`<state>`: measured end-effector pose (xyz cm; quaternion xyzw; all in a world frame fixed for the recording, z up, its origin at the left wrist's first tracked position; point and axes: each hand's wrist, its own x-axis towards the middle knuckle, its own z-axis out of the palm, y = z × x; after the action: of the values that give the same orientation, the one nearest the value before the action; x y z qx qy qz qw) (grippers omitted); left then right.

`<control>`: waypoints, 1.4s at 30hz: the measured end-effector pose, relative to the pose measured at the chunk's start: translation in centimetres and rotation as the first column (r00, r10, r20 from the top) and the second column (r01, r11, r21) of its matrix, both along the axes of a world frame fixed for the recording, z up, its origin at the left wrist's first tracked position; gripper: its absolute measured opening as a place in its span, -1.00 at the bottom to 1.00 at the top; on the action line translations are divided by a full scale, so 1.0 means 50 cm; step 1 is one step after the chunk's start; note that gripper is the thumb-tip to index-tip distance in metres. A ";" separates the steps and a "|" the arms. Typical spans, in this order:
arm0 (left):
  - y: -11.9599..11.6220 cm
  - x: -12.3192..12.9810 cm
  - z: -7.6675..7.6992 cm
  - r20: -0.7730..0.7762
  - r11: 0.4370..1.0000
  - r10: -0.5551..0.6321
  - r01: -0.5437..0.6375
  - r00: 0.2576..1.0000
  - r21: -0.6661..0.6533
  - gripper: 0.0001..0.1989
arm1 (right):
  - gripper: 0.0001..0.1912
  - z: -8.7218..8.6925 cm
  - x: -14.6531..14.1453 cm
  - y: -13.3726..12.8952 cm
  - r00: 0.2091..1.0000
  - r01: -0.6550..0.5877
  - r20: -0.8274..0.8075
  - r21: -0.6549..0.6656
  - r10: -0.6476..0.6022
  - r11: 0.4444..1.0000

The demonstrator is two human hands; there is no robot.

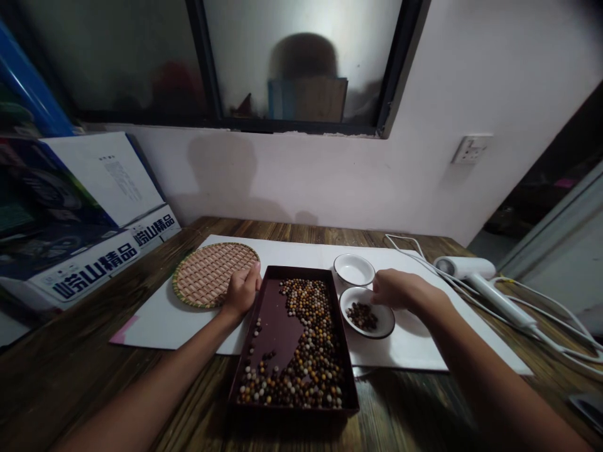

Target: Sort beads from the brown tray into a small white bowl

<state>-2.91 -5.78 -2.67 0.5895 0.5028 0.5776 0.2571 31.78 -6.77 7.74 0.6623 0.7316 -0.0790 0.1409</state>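
A dark maroon box (pixel 277 326) holds many small round beads (pixel 320 333) in brown, black, yellow and white, thickest along its right side and near end. My left hand (pixel 242 290) is closed at the box's far left edge, its fingers curled against the wall. My right hand (pixel 394 289) is closed over the upper right rim of a white dark-rimmed bowl (pixel 385 323). Its fingertips are mostly hidden, so I cannot tell what is between them. Several dark brown beads (pixel 362 316) lie in that bowl. Just behind it stands a second white bowl (pixel 354 269), with no beads visible inside.
A round woven tray (pixel 207 273) lies left of the box on a white board (pixel 287 251). At the right are a white hair dryer (pixel 499 298) and its looping cord. Printed cartons (pixel 108 188) stand at the left. The wooden table (pixel 400 408) meets a wall behind.
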 end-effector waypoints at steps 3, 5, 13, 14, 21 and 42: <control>0.003 -0.003 -0.003 -0.016 1.000 0.003 -0.003 1.000 0.008 -0.43 | -0.89 -0.001 -0.009 0.003 0.999 -0.041 -0.032 -0.072 0.038 0.997; 0.005 -0.005 -0.007 -0.019 1.000 0.002 -0.002 1.000 0.005 -0.42 | -0.90 0.002 -0.010 0.006 0.995 -0.098 -0.043 -0.108 0.093 0.989; 0.007 -0.006 -0.012 0.006 1.000 -0.003 0.003 1.000 -0.014 -0.42 | -0.87 0.055 0.035 -0.001 0.954 -0.286 -0.092 -0.008 0.284 0.958; 0.006 -0.005 -0.011 0.009 1.000 -0.003 0.003 1.000 -0.015 -0.42 | -0.88 0.064 0.036 -0.007 0.949 -0.288 -0.125 0.028 0.290 0.957; 0.004 -0.004 -0.011 0.005 1.000 -0.001 0.001 1.000 -0.016 -0.42 | -0.81 0.090 -0.071 -0.083 0.922 -0.257 -0.169 0.409 0.349 0.876; 0.002 -0.003 -0.006 -0.015 1.000 0.010 -0.010 1.000 -0.004 -0.42 | -0.84 -0.003 -0.178 -0.100 0.680 -0.569 -0.056 0.589 0.731 0.574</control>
<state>-3.04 -5.70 -2.95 0.5909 0.5087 0.5735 0.2513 22.88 -11.78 7.59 0.3345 0.9285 0.0853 -0.1369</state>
